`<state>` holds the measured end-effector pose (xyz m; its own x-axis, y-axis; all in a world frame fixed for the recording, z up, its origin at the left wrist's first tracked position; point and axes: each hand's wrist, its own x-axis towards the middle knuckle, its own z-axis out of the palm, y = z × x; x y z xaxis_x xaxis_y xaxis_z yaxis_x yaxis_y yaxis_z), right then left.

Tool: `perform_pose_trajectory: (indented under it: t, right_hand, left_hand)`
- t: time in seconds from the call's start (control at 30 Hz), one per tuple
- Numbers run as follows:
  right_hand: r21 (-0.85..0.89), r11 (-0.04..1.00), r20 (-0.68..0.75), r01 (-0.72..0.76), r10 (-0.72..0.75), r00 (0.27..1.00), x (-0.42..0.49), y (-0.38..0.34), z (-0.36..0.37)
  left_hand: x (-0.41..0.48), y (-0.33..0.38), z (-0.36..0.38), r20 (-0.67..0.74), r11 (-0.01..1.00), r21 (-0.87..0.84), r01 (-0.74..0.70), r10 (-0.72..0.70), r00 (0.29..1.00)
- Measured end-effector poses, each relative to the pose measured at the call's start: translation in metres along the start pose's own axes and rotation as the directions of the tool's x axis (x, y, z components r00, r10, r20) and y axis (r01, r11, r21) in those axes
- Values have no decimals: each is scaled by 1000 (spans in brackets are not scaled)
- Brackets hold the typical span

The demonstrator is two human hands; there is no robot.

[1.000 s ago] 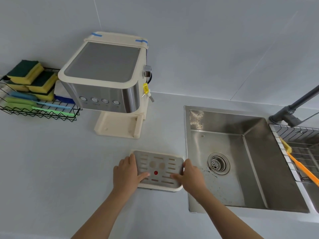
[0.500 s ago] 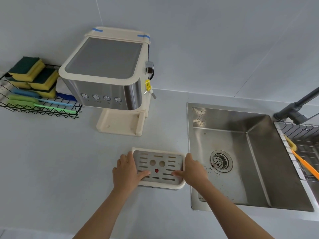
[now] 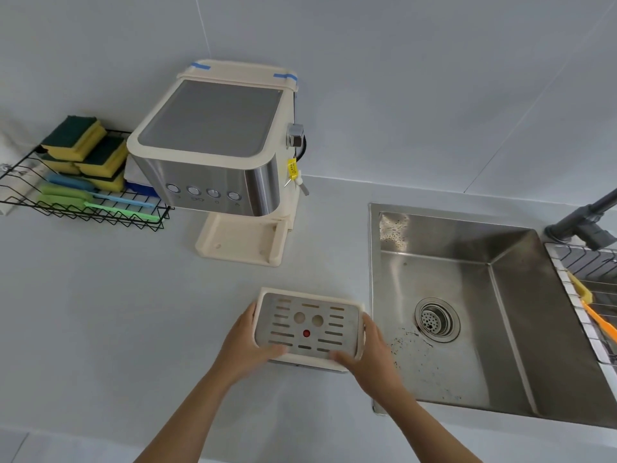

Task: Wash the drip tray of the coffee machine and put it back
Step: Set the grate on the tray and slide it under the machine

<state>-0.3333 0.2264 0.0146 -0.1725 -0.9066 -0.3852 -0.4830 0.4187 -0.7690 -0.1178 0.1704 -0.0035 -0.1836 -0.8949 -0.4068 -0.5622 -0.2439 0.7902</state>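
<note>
Left hand (image 3: pixel 245 342) and right hand (image 3: pixel 369 354) clasped on opposite ends of one drip tray (image 3: pixel 309 324), out of the coffee machine (image 3: pixel 213 158) and on the counter (image 3: pixel 100 312) just beside the sink (image 3: pixel 467 295). Removal done, by the look of it; washing and refitting left. One machine, one sink, two hands, several sponges (image 3: pixel 86 148) in one wire basket (image 3: pixel 66 208).

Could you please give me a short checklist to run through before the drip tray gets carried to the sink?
1. Both hands on the cream plastic drip tray with slotted metal grate: left hand at its left side, right hand at its right: ok.
2. Grate seated in the tray: ok.
3. Tray level: cannot tell.
4. Liquid inside the tray: cannot tell.
5. Stainless steel sink basin free of objects: ok, only dark specks.
6. Cream base of the coffee machine vacant for the return: ok.
</note>
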Motion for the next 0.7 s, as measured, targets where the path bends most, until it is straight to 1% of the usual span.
perform_pose_trajectory:
  t: [0.07,0.17,0.33,0.47,0.53,0.7]
  right_hand:
    - [-1,998,37,67,-67,997,-3,9,3]
    - [-10,993,87,116,-114,990,-1,18,8]
    - [-65,994,52,90,-86,995,6,33,20]
    - [-62,995,58,73,-69,996,9,37,22]
    - [-65,995,62,73,-69,996,10,37,22]
    - [10,992,55,123,-123,991,11,17,21]
  left_hand:
    - [-6,-2,-1,63,999,-26,-19,21,998]
    - [-11,-6,1,80,999,-5,-35,35,996]
    - [-15,-2,4,16,1000,-5,-19,19,1000]
    - [-18,1,5,-29,1000,-1,7,-7,1000]
    - [-21,4,3,-52,1000,-5,-3,2,999]
    - [-22,9,-16,-89,998,23,-56,58,994]
